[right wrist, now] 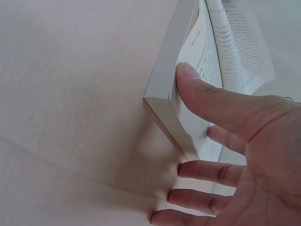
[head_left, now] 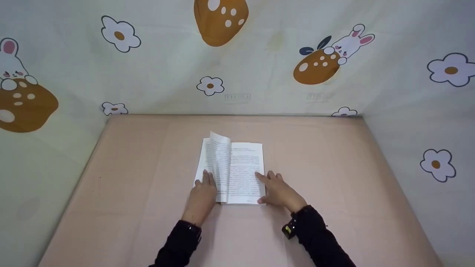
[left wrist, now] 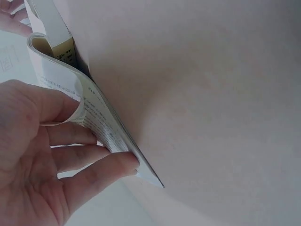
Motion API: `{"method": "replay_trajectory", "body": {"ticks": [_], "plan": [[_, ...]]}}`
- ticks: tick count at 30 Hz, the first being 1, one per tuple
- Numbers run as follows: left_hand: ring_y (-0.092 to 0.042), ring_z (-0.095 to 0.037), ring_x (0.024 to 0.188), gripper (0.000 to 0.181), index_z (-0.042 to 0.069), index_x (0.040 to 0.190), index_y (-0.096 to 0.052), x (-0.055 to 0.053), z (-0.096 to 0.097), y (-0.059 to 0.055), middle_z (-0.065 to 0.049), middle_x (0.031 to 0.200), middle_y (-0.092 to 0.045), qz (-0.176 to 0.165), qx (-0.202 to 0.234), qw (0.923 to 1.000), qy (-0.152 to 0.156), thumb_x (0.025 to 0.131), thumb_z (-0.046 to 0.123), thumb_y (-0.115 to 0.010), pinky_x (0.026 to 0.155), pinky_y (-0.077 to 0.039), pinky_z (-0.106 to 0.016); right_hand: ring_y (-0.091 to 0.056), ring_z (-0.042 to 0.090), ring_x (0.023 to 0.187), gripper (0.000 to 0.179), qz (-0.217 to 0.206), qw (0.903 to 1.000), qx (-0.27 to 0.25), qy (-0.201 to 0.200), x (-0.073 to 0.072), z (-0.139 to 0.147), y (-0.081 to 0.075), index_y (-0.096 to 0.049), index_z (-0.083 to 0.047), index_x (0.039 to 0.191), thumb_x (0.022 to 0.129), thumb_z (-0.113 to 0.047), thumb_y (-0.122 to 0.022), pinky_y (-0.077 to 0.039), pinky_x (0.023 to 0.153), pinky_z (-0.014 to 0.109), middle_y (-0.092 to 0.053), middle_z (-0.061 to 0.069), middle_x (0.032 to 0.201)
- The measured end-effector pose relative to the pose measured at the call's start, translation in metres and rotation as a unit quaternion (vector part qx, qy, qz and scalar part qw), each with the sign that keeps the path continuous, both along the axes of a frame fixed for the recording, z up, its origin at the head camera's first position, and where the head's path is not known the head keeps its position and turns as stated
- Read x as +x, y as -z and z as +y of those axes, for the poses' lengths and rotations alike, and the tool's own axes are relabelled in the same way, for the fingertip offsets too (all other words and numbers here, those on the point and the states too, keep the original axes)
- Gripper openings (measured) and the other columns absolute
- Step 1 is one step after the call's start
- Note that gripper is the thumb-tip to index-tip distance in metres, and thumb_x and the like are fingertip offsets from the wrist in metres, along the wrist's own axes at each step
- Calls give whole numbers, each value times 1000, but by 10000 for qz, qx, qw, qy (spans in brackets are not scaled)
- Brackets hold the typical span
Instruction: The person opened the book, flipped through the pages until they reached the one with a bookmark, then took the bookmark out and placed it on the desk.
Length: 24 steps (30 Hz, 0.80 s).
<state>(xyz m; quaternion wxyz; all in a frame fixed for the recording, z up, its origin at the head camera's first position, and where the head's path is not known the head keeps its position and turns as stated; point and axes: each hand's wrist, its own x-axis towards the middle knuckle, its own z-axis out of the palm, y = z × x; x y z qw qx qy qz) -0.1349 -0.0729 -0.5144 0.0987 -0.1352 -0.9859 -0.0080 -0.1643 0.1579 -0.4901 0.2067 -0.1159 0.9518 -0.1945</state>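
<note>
A thick paperback book (head_left: 245, 174) lies spread on the table, its right-hand page flat and a loose leaf (head_left: 219, 155) standing curled over the left side. My left hand (head_left: 202, 191) rests on the left page with fingers extended. In the left wrist view, the curled leaf hides the tip of its uppermost digit, while a lower fingertip (left wrist: 127, 162) presses the page near the outer edge. At the right edge of the book is my right hand (head_left: 280, 191), fingers spread. Its thumb (right wrist: 190, 73) touches the page near the lower corner, as the right wrist view shows.
The table (head_left: 130, 167) has a pale pinkish cover. Behind it and at both sides hangs a light cloth (head_left: 159, 74) printed with rabbits and flowers. Black sleeves (head_left: 180, 241) cover both forearms, and a small dark device (head_left: 288, 229) sits at the right wrist.
</note>
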Motion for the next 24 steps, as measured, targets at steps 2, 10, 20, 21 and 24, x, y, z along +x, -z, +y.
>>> {"method": "replay_trajectory", "body": {"ticks": [2,10,20,21,24], "plan": [[-61,-30,75,51,-15,129,-44,0,0,1,-30,132,-47,60,86,9999,-30,80,-12,-58,50,-51,-28,-38,24,101,85,20,10000,-22,-11,0,0,0,-36,-17,144,71,-24,-79,-43,85,38,-44,17,129],[-63,-41,91,83,6,146,-27,-1,-1,-1,-17,156,-13,-241,624,9976,-175,75,-18,-61,51,-52,-30,-39,26,102,84,166,9998,-50,-96,2,1,-1,-40,-14,142,69,-22,-81,-44,85,39,-44,20,130],[-59,-30,73,53,-6,129,-51,0,-3,-8,-15,139,-47,-24,451,9990,-43,78,-17,-57,48,-48,-28,-38,25,101,83,124,9998,-123,-104,2,2,-2,-39,-15,142,70,-19,-80,-44,86,40,-44,19,129],[-60,-31,75,48,-7,127,-52,0,-3,-9,-18,134,-52,-88,385,9992,-53,80,-14,-57,50,-49,-29,-38,25,100,83,114,9998,-131,-103,2,2,-2,-39,-15,142,70,-19,-80,-44,85,39,-44,19,128],[-58,-31,81,38,-9,122,-55,-1,-4,-11,-22,124,-58,-264,242,9993,-128,84,-9,-55,54,-50,-31,-37,24,97,82,94,9998,-131,-129,2,2,-2,-40,-15,142,70,-18,-80,-43,83,38,-45,17,123]]}}
